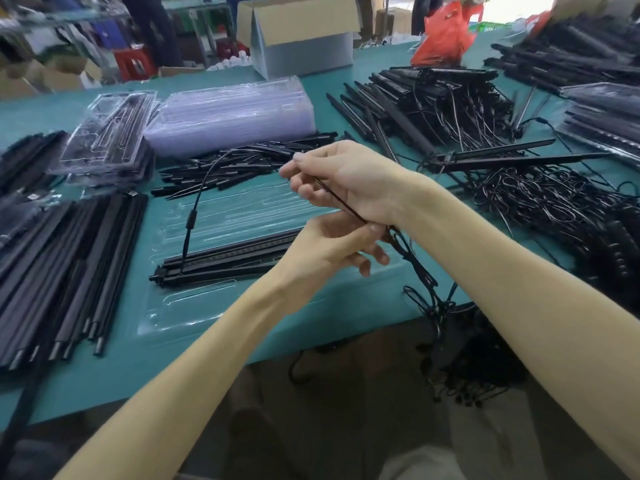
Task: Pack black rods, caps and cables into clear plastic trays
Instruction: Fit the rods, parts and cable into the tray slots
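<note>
Loose rods [79, 265] fill the left of the frame. At centre a tray [221, 209] holds two long bars [225, 261]. Right of it, the left hand [329, 244] pinches a taut cable [343, 202]. The right hand [346, 181], just above, has its fingers curled round the same cable.

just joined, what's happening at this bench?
A person is packing at a teal table. The left hand and right hand pinch a thin black cable stretched between them above an open clear tray. Black rods already lie in that tray; more cables hang off the table edge.
</note>
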A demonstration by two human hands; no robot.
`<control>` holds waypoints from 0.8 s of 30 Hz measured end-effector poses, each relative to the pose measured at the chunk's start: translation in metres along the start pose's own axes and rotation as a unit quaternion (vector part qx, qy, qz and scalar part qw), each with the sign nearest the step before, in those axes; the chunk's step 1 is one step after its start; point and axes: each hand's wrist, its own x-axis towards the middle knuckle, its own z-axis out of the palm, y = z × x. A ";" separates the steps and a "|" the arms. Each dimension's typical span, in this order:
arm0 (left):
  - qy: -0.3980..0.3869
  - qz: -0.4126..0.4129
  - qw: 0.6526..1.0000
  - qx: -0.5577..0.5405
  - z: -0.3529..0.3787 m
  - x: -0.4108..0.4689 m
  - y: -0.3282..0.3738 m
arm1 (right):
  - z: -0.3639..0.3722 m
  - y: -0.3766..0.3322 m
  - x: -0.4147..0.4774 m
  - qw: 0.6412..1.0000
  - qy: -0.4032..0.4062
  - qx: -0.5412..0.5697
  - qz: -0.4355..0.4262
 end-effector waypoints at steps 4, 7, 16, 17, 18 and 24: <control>-0.011 -0.004 0.996 -0.087 -0.001 0.001 0.005 | -0.015 0.003 -0.005 0.988 -0.017 -0.150 0.012; 0.020 -0.004 0.979 -0.201 -0.010 0.002 0.017 | -0.028 0.016 -0.008 0.992 -0.026 -0.118 0.042; 0.189 0.009 0.947 -0.260 -0.061 -0.001 0.049 | -0.050 0.049 -0.021 0.984 -0.145 -0.052 0.088; 0.210 0.017 0.947 -0.241 -0.065 0.000 0.051 | -0.052 0.048 -0.023 0.982 -0.162 -0.033 0.086; 0.229 0.021 0.947 -0.224 -0.067 0.001 0.052 | -0.054 0.046 -0.026 0.981 -0.173 -0.017 0.084; 0.249 -0.013 0.952 -0.181 -0.059 0.005 0.042 | -0.068 0.036 -0.049 0.962 -0.260 0.021 0.084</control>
